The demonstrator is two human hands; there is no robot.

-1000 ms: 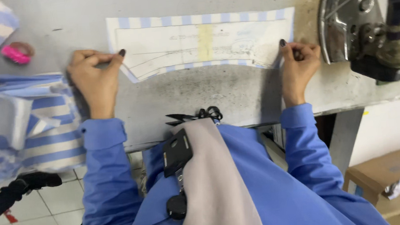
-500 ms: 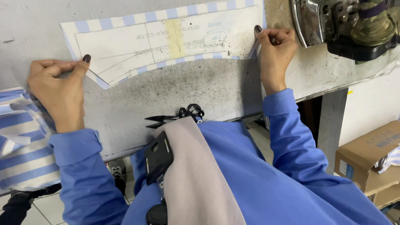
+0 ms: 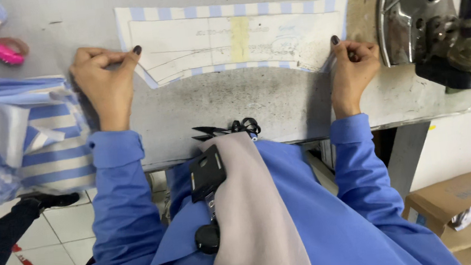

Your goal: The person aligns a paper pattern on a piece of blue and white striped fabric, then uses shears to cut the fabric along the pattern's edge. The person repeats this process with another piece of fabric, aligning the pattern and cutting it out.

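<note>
A long blue-and-white striped fabric piece (image 3: 235, 8) lies flat on the grey worktable (image 3: 232, 101), with a white paper pattern (image 3: 210, 45) laid on top of it. My left hand (image 3: 105, 79) pinches the left end of the fabric and pattern between thumb and fingers. At the right end, my right hand (image 3: 353, 66) pinches the lower corner in the same way. Both arms are in blue sleeves and reach over the table's front edge.
A metal iron (image 3: 414, 14) rests on its stand at the right. Black thread snips (image 3: 229, 129) lie at the front edge. Striped fabric pieces (image 3: 39, 128) pile at the left, near a pink object (image 3: 4, 52). A cardboard box (image 3: 461, 200) sits on the floor, right.
My hands keep their grip on the two ends of the striped piece. The view has shifted, so the fabric, iron and pink object sit slightly differently in frame.
</note>
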